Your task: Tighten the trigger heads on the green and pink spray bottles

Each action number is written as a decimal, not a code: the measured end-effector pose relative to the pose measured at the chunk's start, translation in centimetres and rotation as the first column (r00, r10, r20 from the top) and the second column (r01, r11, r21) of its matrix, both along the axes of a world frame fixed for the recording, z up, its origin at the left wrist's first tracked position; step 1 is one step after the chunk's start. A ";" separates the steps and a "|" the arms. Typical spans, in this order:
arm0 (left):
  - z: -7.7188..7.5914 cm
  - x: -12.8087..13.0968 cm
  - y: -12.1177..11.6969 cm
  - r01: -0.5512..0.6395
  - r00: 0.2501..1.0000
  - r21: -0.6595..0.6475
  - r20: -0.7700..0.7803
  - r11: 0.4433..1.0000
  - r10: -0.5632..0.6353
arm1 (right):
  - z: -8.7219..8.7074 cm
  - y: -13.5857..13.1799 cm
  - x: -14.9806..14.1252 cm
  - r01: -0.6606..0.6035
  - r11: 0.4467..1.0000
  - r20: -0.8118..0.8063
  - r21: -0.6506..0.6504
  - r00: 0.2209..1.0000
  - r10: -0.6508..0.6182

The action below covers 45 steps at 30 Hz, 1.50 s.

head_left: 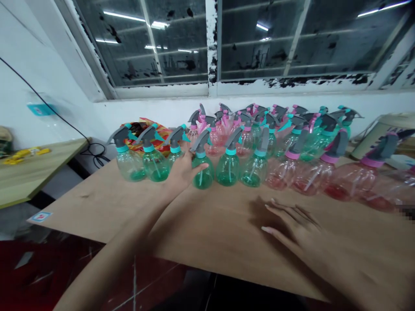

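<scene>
My left hand (182,172) is at the front row of spray bottles, its thumb stretched across the front of a green spray bottle (203,178) and its fingers reaching up along that bottle's left side. Thumb and fingers are apart; whether they touch the bottle I cannot tell. Over the table to the right, my right hand (295,222) is open and holds nothing, fingers extended toward the row. Nearest to it are a pink spray bottle (281,175) and a green spray bottle (254,172). The bottles stand upright with grey trigger heads and a little liquid low inside.
More pink and green spray bottles (246,140) crowd behind, below the window. A red and yellow bag (152,122) lies behind the left end. A side table (39,172) with yellow items stands left, near a black cable (95,151). The brown table (106,205) has a sticker at its left corner.
</scene>
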State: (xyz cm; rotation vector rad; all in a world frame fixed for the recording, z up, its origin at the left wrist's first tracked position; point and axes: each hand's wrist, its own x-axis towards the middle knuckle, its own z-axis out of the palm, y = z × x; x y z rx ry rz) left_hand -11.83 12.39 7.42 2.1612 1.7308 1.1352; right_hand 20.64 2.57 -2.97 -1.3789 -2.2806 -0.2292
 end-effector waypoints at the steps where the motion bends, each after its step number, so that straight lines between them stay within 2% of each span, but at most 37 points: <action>1: 0.0 0.1 0.4 -0.005 1.000 0.000 -0.007 1.000 0.005 | 0.3 0.0 -0.2 0.007 1.000 -0.017 -0.023 1.000 -0.008; 4: -0.1 0.2 1.6 -0.044 0.996 0.004 -0.076 0.999 0.044 | 1.9 -0.2 -0.9 0.018 0.992 -0.073 -0.122 0.997 -0.027; 7: -0.1 0.6 2.4 -0.108 0.980 -0.009 -0.171 0.994 0.104 | 4.4 0.0 -2.0 0.020 0.968 -0.141 -0.249 0.988 -0.057; 10: 0.2 1.0 2.3 -0.128 0.969 -0.022 -0.214 0.992 0.120 | 6.5 0.8 -3.3 0.037 0.930 -0.201 -0.366 0.973 -0.118; 13: 0.5 1.2 1.8 -0.135 0.965 -0.018 -0.231 0.991 0.127 | 7.5 2.2 -4.5 -0.004 0.893 -0.268 -0.449 0.955 -0.130; 15: 0.7 1.3 1.5 -0.150 0.957 -0.019 -0.253 0.989 0.140 | 7.7 3.3 -5.3 -0.029 0.886 -0.303 -0.464 0.944 -0.127; 20: 0.8 1.1 1.3 -0.150 0.947 -0.027 -0.290 0.988 0.136 | 8.7 6.0 -7.4 -0.003 0.893 -0.331 -0.449 0.929 -0.163; 26: 0.8 0.4 1.4 -0.109 0.946 -0.040 -0.310 0.993 0.092 | 9.5 8.4 -9.0 -0.043 0.867 -0.394 -0.496 0.901 -0.181; 34: 0.8 -0.2 0.9 -0.077 0.949 -0.049 -0.311 0.996 0.057 | 9.5 9.9 -10.2 -0.086 0.833 -0.447 -0.546 0.871 -0.203; 45: 1.0 -0.8 0.3 -0.004 0.960 -0.051 -0.281 0.999 -0.010 | 9.8 11.3 -11.6 -0.043 0.826 -0.438 -0.563 0.863 -0.253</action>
